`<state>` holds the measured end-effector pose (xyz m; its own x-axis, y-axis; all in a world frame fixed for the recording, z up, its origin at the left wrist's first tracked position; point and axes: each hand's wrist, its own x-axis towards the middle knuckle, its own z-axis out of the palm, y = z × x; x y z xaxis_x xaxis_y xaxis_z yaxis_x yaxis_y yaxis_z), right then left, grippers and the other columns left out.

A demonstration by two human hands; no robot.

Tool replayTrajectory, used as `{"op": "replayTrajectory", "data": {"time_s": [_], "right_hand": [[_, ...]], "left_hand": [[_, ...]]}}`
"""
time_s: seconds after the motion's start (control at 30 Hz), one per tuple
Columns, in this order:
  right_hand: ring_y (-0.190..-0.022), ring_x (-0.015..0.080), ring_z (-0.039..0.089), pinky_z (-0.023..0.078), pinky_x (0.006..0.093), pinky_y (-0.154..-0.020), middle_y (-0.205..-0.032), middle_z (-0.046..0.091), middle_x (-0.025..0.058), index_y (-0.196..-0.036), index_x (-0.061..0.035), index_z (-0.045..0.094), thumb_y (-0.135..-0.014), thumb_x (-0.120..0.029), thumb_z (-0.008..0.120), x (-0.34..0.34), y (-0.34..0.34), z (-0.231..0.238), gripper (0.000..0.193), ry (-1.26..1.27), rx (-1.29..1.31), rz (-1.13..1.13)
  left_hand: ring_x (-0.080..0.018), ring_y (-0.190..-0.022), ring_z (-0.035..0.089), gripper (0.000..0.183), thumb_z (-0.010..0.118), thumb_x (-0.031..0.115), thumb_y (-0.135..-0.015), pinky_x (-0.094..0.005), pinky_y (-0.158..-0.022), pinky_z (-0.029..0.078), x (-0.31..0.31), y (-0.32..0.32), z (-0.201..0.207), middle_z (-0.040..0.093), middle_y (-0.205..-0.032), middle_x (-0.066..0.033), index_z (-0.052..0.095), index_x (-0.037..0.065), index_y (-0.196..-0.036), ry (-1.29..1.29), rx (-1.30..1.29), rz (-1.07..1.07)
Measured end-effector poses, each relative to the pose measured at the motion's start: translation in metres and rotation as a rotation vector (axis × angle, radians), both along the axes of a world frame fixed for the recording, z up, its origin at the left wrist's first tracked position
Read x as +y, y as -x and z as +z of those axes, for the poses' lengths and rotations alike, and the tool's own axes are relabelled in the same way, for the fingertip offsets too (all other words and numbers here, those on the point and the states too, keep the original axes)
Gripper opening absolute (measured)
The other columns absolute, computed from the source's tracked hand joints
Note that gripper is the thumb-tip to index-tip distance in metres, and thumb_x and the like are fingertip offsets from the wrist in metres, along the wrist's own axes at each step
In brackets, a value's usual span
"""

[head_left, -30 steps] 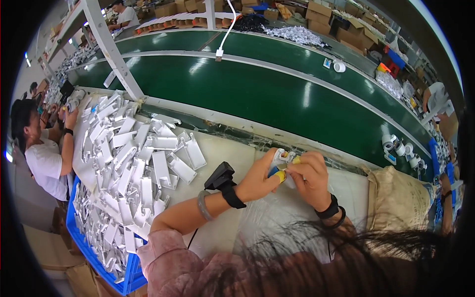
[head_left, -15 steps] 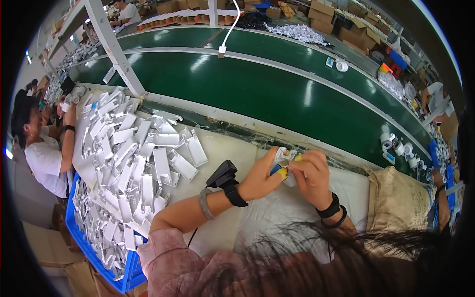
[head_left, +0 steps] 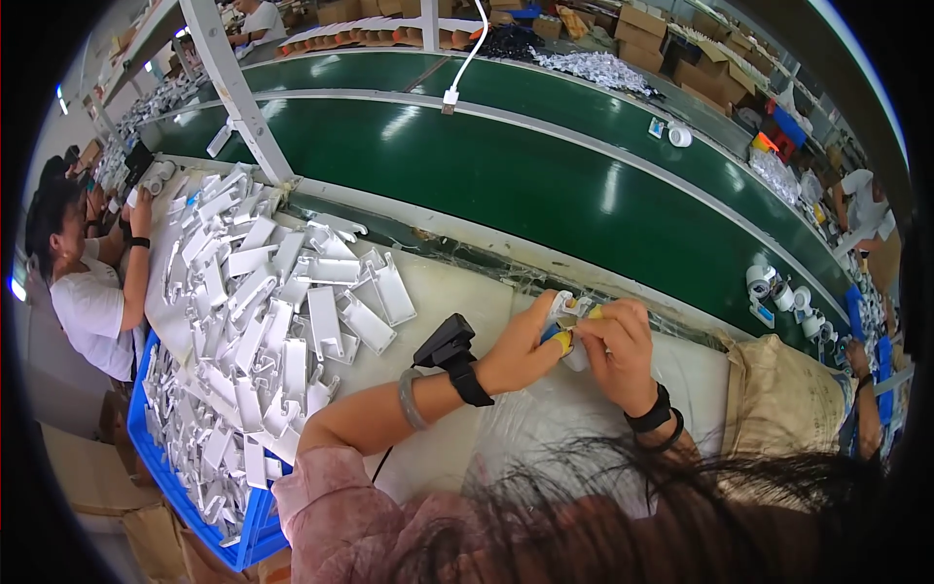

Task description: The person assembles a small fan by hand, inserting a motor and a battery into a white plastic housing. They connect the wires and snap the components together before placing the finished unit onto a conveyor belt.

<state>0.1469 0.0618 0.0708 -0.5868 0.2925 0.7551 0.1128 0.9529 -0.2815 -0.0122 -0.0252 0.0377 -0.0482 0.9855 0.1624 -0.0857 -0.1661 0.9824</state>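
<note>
Close to the conveyor's near edge, my left hand is closed on a small white plastic part with a curved, hook-like end. My right hand pinches at the same part from the other side. Yellow shows at the fingertips of both hands, with a bit of blue beside the left thumb; what these patches are is unclear. The fingers hide most of the part. To the left, a large heap of white plastic brackets covers the table and fills a blue crate.
A green conveyor belt runs beyond the table. A white cable hangs over it. White round devices stand on it at right. A tan sack sits to my right. A person works at left, others farther off.
The view has shifted slightly, so the scene sits a little farther right. Both hands stay together at the white part, with small finger movements. The person at left has moved a hand.
</note>
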Motion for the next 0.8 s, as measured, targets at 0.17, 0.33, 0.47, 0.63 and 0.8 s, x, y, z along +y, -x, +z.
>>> {"op": "replayTrajectory", "data": {"time_s": [0.17, 0.33, 0.47, 0.63, 0.8], "right_hand": [[-0.084, 0.0311, 0.053, 0.044, 0.0391, -0.074, -0.087, 0.057, 0.0093, -0.087, -0.008, 0.066, -0.067, 0.004, 0.075, 0.0028, -0.0019, 0.0032, 0.025, 0.006, -0.026, 0.035], [-0.081, 0.029, 0.053, 0.043, 0.0385, -0.074, -0.087, 0.059, 0.0078, -0.089, -0.0088, 0.066, -0.067, 0.004, 0.074, 0.0049, -0.0002, 0.0024, 0.026, 0.014, -0.024, 0.029], [-0.081, 0.0307, 0.052, 0.042, 0.0391, -0.072, -0.086, 0.058, 0.0099, -0.088, -0.0065, 0.064, -0.068, 0.004, 0.074, 0.0037, 0.0005, 0.0054, 0.025, 0.034, -0.026, 0.054], [-0.08, 0.0308, 0.052, 0.042, 0.0393, -0.072, -0.084, 0.057, 0.0098, -0.087, -0.0064, 0.063, -0.069, 0.004, 0.073, 0.0045, -0.0006, 0.004, 0.023, 0.031, -0.023, 0.057], [-0.081, 0.0275, 0.053, 0.042, 0.0372, -0.075, -0.086, 0.06, 0.0063, -0.089, -0.0091, 0.065, -0.069, 0.003, 0.074, 0.0052, -0.0012, 0.0007, 0.025, 0.045, -0.028, 0.051]], "left_hand": [[-0.0067, -0.068, 0.052, 0.036, 0.05, 0.008, -0.09, -0.023, -0.055, 0.044, -0.0003, -0.003, 0.0027, 0.054, -0.092, -0.0035, 0.042, 0.007, -0.126, -0.074, 0.042, 0.027], [-0.0072, -0.06, 0.049, 0.038, 0.047, 0.003, -0.085, -0.0241, -0.05, 0.042, 0.0006, -0.0025, 0.0021, 0.054, -0.081, -0.0057, 0.042, 0.003, -0.122, 0.011, -0.231, -0.045], [-0.0067, -0.056, 0.048, 0.036, 0.049, 0.008, -0.09, -0.0234, -0.048, 0.041, -0.0002, -0.0024, -0.0012, 0.054, -0.078, -0.0041, 0.042, 0.003, -0.125, -0.09, -0.162, -0.027], [-0.0104, -0.065, 0.055, 0.035, 0.051, 0.011, -0.094, -0.0265, -0.054, 0.045, -0.002, -0.0041, 0.0, 0.056, -0.084, -0.0083, 0.042, 0.001, -0.127, -0.026, -0.016, 0.008], [-0.0189, -0.081, 0.059, 0.031, 0.049, 0.006, -0.094, -0.0322, -0.071, 0.049, -0.0033, -0.0073, 0.0062, 0.06, -0.095, -0.0119, 0.044, 0.0, -0.125, -0.091, 0.085, 0.087]]}}
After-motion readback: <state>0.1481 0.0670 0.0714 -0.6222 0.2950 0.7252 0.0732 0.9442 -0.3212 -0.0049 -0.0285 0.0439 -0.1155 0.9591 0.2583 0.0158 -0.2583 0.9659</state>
